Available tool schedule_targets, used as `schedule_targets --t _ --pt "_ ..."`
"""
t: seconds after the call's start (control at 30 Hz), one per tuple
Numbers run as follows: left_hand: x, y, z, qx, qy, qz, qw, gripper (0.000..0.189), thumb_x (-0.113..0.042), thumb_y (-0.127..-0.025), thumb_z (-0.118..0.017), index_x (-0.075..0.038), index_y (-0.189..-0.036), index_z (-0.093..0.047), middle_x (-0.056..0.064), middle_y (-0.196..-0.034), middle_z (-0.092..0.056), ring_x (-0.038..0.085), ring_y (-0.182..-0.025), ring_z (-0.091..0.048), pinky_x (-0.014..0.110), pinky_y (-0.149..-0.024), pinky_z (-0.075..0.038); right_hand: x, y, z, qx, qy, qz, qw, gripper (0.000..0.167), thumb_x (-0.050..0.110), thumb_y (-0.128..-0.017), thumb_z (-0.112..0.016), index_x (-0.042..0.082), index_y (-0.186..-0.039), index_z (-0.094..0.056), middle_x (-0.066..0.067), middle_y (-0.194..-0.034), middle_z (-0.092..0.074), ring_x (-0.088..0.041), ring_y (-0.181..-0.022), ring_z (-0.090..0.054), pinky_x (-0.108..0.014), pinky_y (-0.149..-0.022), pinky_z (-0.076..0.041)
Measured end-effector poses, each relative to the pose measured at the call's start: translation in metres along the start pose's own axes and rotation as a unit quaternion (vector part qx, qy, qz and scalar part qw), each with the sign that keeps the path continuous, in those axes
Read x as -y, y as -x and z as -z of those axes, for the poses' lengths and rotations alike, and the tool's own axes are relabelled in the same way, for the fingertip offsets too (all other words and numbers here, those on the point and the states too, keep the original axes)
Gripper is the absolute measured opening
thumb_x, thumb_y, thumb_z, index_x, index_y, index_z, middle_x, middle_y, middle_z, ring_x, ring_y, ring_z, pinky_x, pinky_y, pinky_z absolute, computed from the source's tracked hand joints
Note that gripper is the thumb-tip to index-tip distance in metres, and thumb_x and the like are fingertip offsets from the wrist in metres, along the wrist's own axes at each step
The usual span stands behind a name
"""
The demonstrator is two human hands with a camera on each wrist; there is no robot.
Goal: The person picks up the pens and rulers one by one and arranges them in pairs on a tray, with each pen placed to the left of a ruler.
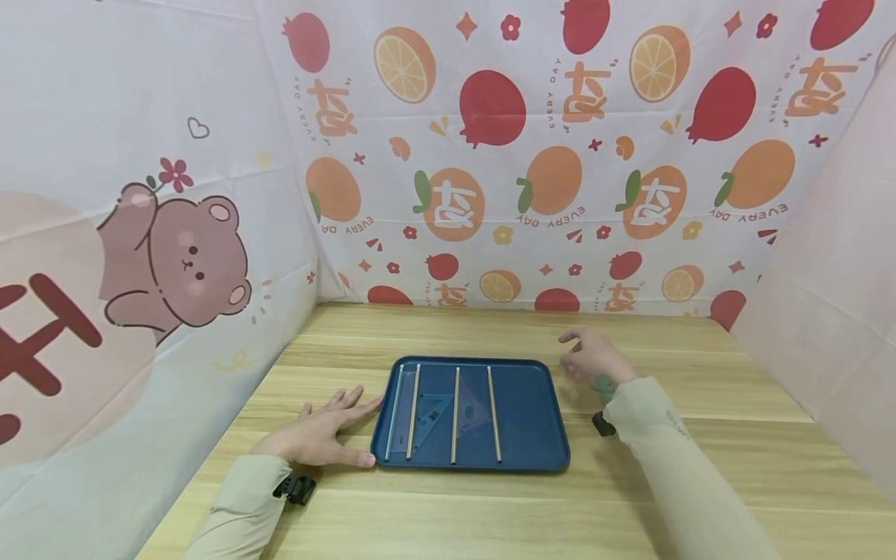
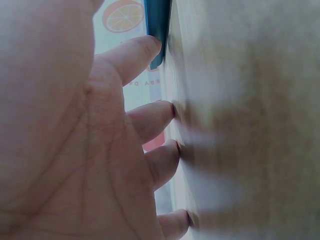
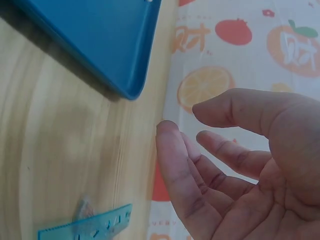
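A dark blue tray (image 1: pixel 528 412) lies on the wooden table. My left hand (image 1: pixel 318 432) rests beside its left edge, fingers spread, with fingertips right at the rim; in the left wrist view, several fingertips meet the tabletop. To the right of the tray my right hand (image 1: pixel 595 358) holds nothing, its fingers loosely bent and the thumb apart. A teal ruler (image 3: pixel 87 225) with cut-out marks lies on the table below that hand. Inside the tray are three tan pencils (image 1: pixel 494 416), a light blue pencil (image 1: pixel 395 412), a teal set square (image 1: pixel 428 420) and a purplish clear set square (image 1: pixel 474 408).
A small clear item (image 3: pixel 86 207) lies beside the teal ruler. Behind the table hangs a fruit-print cloth (image 1: pixel 504 194), and a bear-print cloth (image 1: pixel 196 257) closes off the left side. Another pale cloth (image 1: pixel 833 280) stands along the right.
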State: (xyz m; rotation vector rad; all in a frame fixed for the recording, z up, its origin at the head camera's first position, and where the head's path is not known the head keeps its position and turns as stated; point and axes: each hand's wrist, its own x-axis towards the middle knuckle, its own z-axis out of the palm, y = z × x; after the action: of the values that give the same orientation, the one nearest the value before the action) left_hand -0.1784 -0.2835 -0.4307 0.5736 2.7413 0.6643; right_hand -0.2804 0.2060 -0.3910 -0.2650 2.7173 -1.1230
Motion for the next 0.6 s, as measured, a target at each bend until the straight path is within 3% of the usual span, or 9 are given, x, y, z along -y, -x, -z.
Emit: schedule_targets --t 0.2,0.43,0.6 --pt "0.000 0.000 0.001 0.000 -0.002 0.000 1.0000 0.104 -0.060 -0.085 -0.085 -0.026 -0.170 -0.036 0.028 -0.178 -0.015 0.060 -0.162 -0.007 0.094 -0.112 -0.001 -0.005 -0.004 0.011 0.002 -0.005 -0.026 0.9996 0.052 0.008 -0.102 -0.063 -0.006 -0.151 -0.050 -0.026 -0.118 -0.072 -0.035 -0.101 -0.074 -0.040 -0.085 -0.066" --pt "-0.001 0.000 0.000 -0.001 0.001 0.002 1.0000 0.104 -0.061 -0.084 -0.085 -0.026 -0.169 -0.036 0.027 -0.178 -0.015 0.059 -0.163 -0.007 0.093 -0.112 0.000 -0.013 -0.011 0.022 0.012 0.001 -0.035 0.9993 0.054 0.007 -0.102 -0.061 -0.009 -0.151 -0.047 -0.025 -0.114 -0.071 -0.025 -0.091 -0.072 -0.037 -0.083 -0.065" --pt "-0.001 0.000 0.000 0.000 0.000 0.001 1.0000 0.104 -0.060 -0.085 -0.085 -0.027 -0.169 -0.036 0.027 -0.178 -0.015 0.060 -0.162 -0.007 0.093 -0.112 0.000 -0.020 -0.012 0.032 0.015 0.029 -0.042 0.9986 0.055 0.009 -0.102 -0.060 -0.011 -0.151 -0.047 -0.019 -0.100 -0.072 -0.020 -0.083 -0.072 -0.035 -0.082 -0.064"
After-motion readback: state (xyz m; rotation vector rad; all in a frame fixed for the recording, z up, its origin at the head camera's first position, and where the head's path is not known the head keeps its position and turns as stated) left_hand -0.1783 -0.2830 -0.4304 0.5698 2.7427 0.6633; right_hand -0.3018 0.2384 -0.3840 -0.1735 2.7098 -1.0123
